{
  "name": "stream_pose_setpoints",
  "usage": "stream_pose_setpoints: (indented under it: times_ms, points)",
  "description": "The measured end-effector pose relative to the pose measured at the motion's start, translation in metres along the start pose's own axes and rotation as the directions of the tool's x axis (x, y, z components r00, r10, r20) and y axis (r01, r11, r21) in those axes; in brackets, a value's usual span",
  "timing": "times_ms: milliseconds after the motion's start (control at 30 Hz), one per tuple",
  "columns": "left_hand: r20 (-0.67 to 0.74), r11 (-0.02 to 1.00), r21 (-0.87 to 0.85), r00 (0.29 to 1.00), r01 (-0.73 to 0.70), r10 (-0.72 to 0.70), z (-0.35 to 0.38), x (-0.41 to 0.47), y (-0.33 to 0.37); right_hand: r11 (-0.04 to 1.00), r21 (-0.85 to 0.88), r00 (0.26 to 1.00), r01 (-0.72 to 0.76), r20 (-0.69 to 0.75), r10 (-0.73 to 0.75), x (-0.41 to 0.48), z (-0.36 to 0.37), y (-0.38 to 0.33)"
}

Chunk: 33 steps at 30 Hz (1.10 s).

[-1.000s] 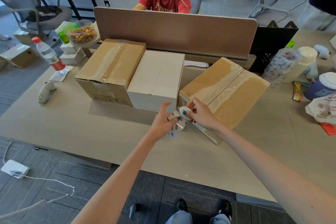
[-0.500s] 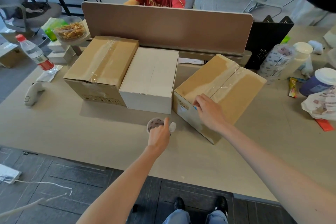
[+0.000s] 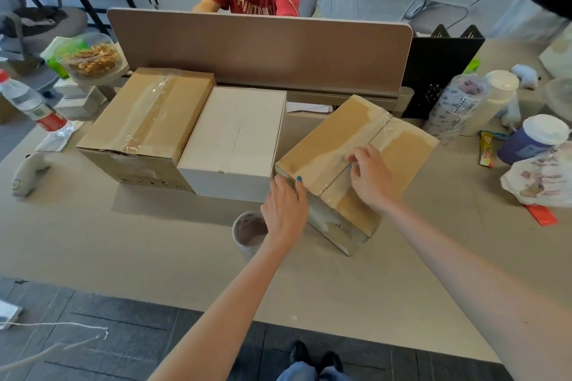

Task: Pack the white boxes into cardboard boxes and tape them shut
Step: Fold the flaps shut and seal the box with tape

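A taped cardboard box (image 3: 399, 155) sits turned at an angle on the right of the desk. My left hand (image 3: 286, 207) touches its near left corner with straight fingers. My right hand (image 3: 370, 178) rests on the clear tape along the top seam, fingers loosely bent. A roll of clear tape (image 3: 247, 230) lies on the desk just left of my left wrist. A white box (image 3: 236, 136) stands between this carton and a second taped cardboard box (image 3: 148, 114) on the left.
A brown divider panel (image 3: 260, 49) runs behind the boxes, with a person in red beyond it. A water bottle (image 3: 31, 105), a snack bowl (image 3: 91, 56) and a grey controller (image 3: 26, 172) are left. Cups, bags and a black crate (image 3: 439, 71) crowd the right.
My left hand let go of the tape roll, which now lies on the desk, and moved to the box corner. My right hand slid from the box's near edge up onto the top seam.
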<state>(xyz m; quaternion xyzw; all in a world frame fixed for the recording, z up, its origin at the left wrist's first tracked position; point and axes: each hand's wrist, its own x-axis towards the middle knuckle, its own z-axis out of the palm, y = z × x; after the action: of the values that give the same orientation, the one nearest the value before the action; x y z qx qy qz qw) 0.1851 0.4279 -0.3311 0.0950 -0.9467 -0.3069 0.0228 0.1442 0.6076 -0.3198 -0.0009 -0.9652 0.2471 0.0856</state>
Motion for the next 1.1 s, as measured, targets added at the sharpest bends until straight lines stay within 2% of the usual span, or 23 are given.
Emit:
stream_pose_setpoints:
  times_ms: [67, 133, 267, 333, 533, 700, 800, 1033, 1067, 1100]
  points:
    - [0.112, 0.97, -0.16, 0.98, 0.181, -0.165, 0.005, -0.002, 0.021, 0.994, -0.104, 1.0, 0.028, 0.005, -0.028, 0.014, -0.003, 0.012]
    - [0.24, 0.91, -0.25, 0.932, 0.329, -0.271, 0.011, -0.001, 0.037, 0.982, -0.186, 0.998, 0.028, 0.062, -0.017, 0.028, -0.007, 0.025]
    - [0.329, 0.856, -0.324, 0.896, 0.403, -0.298, 0.019, -0.001, 0.053, 0.975, -0.223, 0.97, 0.018, 0.241, 0.037, 0.038, -0.012, 0.04]
    - [0.352, 0.859, -0.296, 0.884, 0.418, -0.309, 0.024, 0.0, 0.056, 0.967, -0.252, 0.964, 0.024, 0.261, 0.044, 0.035, -0.011, 0.041]
    - [0.368, 0.866, -0.29, 0.883, 0.407, -0.291, 0.024, 0.022, 0.055, 0.952, -0.305, 0.962, 0.0, 0.259, 0.083, 0.029, -0.019, 0.041]
    - [0.437, 0.822, -0.39, 0.869, 0.416, -0.233, 0.015, 0.067, 0.043, 0.92, -0.389, 0.976, -0.044, 0.181, 0.123, 0.009, -0.026, 0.04]
    - [0.485, 0.848, -0.37, 0.857, 0.38, -0.173, 0.01, 0.088, 0.043, 0.91, -0.404, 0.98, -0.093, 0.122, 0.154, 0.0, -0.026, 0.04]
    - [0.567, 0.893, -0.396, 0.822, 0.215, 0.053, 0.007, 0.124, 0.035, 0.912, -0.389, 0.99, -0.13, -0.095, 0.1, -0.016, -0.024, 0.034]
    - [0.541, 0.911, -0.382, 0.837, 0.156, 0.084, 0.009, 0.124, 0.038, 0.915, -0.38, 0.989, -0.134, -0.111, 0.099, -0.018, -0.025, 0.034]
    - [0.485, 0.941, -0.336, 0.863, 0.035, 0.141, 0.014, 0.123, 0.04, 0.918, -0.372, 0.988, -0.139, -0.121, 0.101, -0.019, -0.026, 0.035]
